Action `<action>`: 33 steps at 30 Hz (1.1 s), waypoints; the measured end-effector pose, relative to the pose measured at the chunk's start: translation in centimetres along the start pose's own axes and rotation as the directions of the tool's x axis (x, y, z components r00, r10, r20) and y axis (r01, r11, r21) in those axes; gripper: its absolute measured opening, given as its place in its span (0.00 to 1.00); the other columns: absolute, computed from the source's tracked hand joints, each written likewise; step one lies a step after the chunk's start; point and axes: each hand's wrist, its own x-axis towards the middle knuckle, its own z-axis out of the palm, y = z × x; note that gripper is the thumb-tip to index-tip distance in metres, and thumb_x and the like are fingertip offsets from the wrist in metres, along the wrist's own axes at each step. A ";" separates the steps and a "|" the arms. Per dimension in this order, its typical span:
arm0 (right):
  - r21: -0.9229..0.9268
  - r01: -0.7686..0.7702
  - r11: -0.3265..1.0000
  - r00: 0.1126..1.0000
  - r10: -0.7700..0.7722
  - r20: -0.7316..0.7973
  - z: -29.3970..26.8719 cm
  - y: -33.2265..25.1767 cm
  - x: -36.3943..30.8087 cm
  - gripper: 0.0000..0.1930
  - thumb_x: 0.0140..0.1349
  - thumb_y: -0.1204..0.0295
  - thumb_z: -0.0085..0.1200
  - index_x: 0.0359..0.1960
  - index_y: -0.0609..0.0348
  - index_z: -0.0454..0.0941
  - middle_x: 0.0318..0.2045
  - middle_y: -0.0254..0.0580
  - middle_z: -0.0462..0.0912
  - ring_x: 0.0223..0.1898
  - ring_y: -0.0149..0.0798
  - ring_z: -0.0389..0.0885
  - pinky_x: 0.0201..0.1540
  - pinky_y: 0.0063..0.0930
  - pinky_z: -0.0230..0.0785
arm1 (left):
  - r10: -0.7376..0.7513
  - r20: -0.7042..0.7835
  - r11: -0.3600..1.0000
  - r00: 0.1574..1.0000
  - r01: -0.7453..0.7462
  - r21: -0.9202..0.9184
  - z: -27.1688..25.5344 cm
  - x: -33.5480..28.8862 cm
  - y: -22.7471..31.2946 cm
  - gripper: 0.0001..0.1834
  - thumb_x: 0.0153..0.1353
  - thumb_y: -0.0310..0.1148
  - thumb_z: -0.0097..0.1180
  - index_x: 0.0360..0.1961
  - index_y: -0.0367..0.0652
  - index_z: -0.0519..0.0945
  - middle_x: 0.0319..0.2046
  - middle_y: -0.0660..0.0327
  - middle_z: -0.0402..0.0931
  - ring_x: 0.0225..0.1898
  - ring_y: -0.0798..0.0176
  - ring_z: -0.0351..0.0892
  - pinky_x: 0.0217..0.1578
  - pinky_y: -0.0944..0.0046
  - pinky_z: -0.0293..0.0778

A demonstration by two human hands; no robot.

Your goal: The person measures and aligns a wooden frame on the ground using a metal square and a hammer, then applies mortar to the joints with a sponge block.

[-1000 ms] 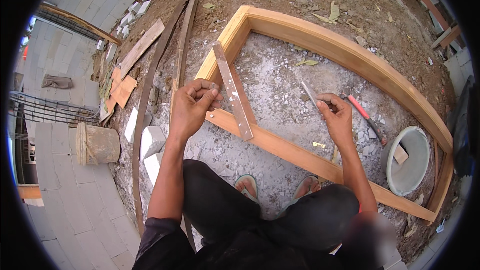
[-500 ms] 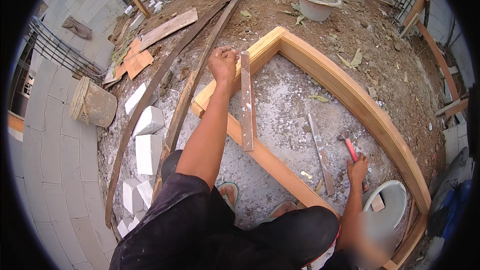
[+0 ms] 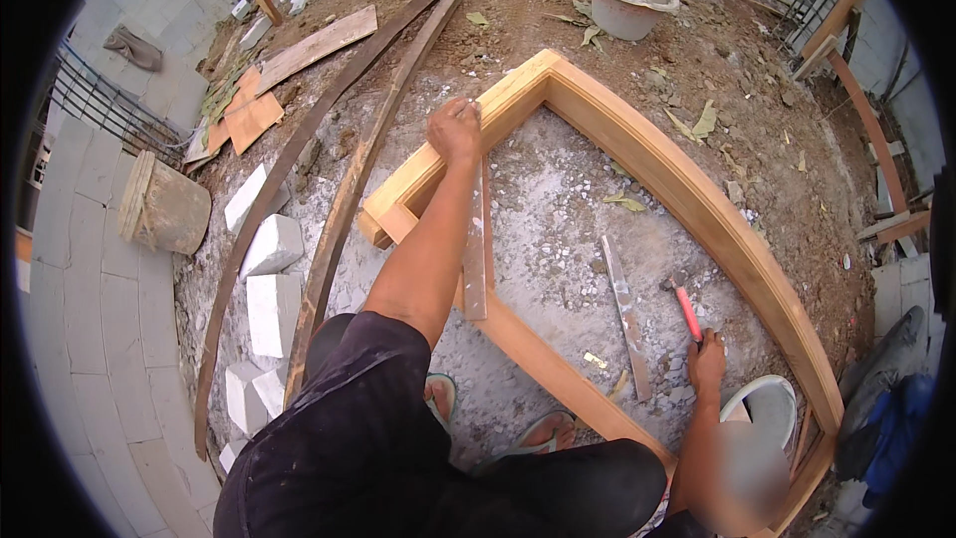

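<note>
Head view: one red-handled hammer (image 3: 686, 310) sits inside one wooden frame (image 3: 697, 179), the right hand (image 3: 707, 364) curled around its lower end. One loose flat strip (image 3: 625, 320) lies beside it. Farther left, one left hand (image 3: 456, 130) bunches over the frame; what it pinches I cannot tell.

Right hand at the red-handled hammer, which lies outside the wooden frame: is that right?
Not quite: the head view shows the red-handled hammer lying inside the wooden frame. The right hand is indeed at the hammer.
</note>
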 end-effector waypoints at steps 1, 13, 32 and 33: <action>0.056 0.012 0.998 1.000 -0.012 0.000 -0.6 -0.5 -0.5 0.18 0.62 0.71 0.60 0.51 0.65 0.74 0.49 0.62 0.77 0.51 0.64 0.78 0.53 0.55 0.71 | -0.057 0.070 0.998 0.996 0.054 0.039 -0.4 -0.3 0.5 0.14 0.55 0.35 0.70 0.40 0.38 0.90 0.44 0.53 0.88 0.47 0.50 0.87 0.54 0.58 0.77; 0.875 0.047 0.483 0.965 -0.249 0.086 -13.9 -20.7 -1.8 0.11 0.75 0.65 0.51 0.49 0.59 0.73 0.19 0.30 0.71 0.21 0.25 0.73 0.19 0.25 0.60 | -0.002 -0.002 0.991 1.000 0.002 0.130 0.1 0.1 0.1 0.04 0.56 0.36 0.67 0.30 0.49 0.88 0.32 0.51 0.86 0.40 0.46 0.82 0.50 0.49 0.69; 0.405 0.519 0.753 0.819 -0.573 0.016 -14.3 -43.1 7.2 0.18 0.75 0.63 0.43 0.54 0.69 0.67 0.35 0.77 0.82 0.43 0.77 0.80 0.48 0.65 0.69 | -0.180 0.118 0.970 0.977 0.156 0.187 -0.7 -0.2 1.8 0.10 0.57 0.37 0.69 0.39 0.50 0.90 0.35 0.51 0.86 0.44 0.47 0.81 0.53 0.49 0.70; 0.427 0.505 0.750 0.830 -0.558 -0.002 -14.5 -43.1 6.6 0.19 0.75 0.63 0.43 0.54 0.69 0.67 0.36 0.77 0.82 0.44 0.77 0.80 0.48 0.65 0.69 | -0.180 0.121 0.970 0.976 0.156 0.189 -0.6 -0.2 1.7 0.10 0.57 0.37 0.69 0.39 0.50 0.90 0.35 0.51 0.86 0.44 0.47 0.81 0.53 0.49 0.70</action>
